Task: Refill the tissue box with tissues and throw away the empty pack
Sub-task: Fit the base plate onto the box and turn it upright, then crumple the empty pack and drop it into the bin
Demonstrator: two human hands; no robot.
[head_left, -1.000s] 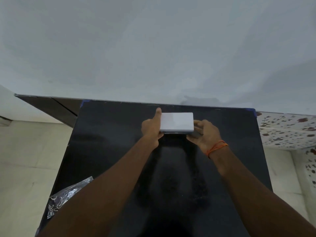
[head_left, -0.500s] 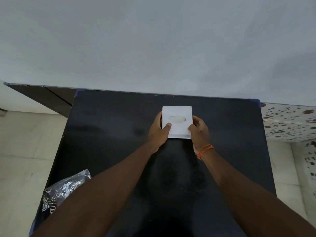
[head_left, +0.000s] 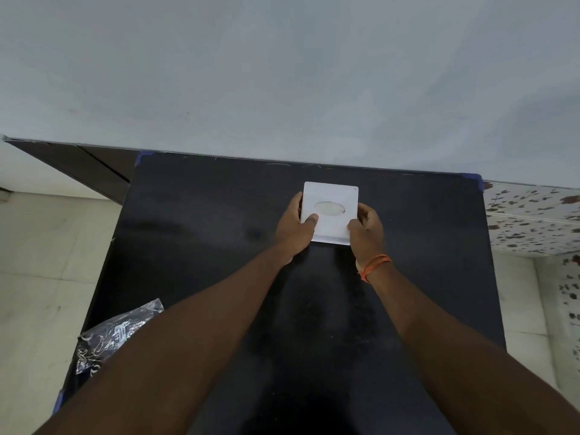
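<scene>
A white square tissue box (head_left: 331, 196) with an oval opening on top sits near the far edge of the black table (head_left: 194, 233). My left hand (head_left: 295, 227) grips its left side, thumb on the top face. My right hand (head_left: 367, 227), with an orange thread at the wrist, holds the right front corner. A crumpled dark plastic pack (head_left: 110, 334) with white print lies at the table's near left edge, partly hidden by my left forearm.
A pale wall rises right behind the table. Light floor tiles lie to the left, and a speckled tiled surface (head_left: 533, 215) stands to the right. A dark panel (head_left: 81, 164) runs along the wall at the left.
The box has been turned so that its top face with the oval opening shows, and both hands have shifted to its near side. The camera has tilted slightly.
</scene>
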